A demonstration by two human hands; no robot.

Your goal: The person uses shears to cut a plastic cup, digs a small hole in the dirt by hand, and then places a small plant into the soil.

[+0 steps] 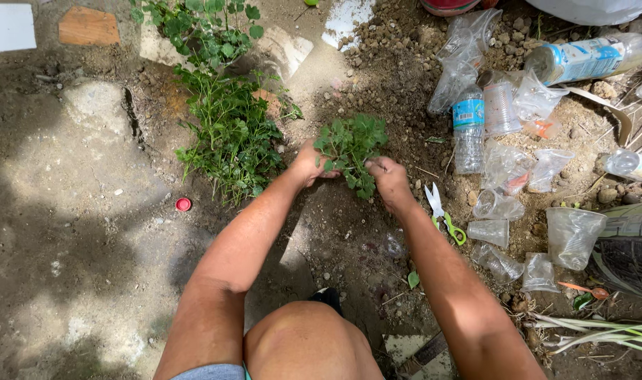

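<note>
Both hands cupped round small leafy plant (352,146) sitting in loose soil (398,84): left hand (308,163) one side, right hand (390,177) other. Stems look thin, tight squeeze could snap them imo. Scissors (442,212) just beside right wrist, easy to bump.

A pair of scissors with green handles (442,214) is lying on the dirt, blades open. A red bottle cap (183,204) is sitting alone on the pale ground, well apart from them. A clear plastic bottle with a blue label (468,131) is lying among crumpled plastic bags (468,53) and clear plastic cups (573,236). A larger bottle (588,58) is lying on its side near the upper right corner. Leafy green plants (226,119) are growing beside a broken concrete slab. An orange spoon (585,288) is resting near long green leaves (602,334).
</note>
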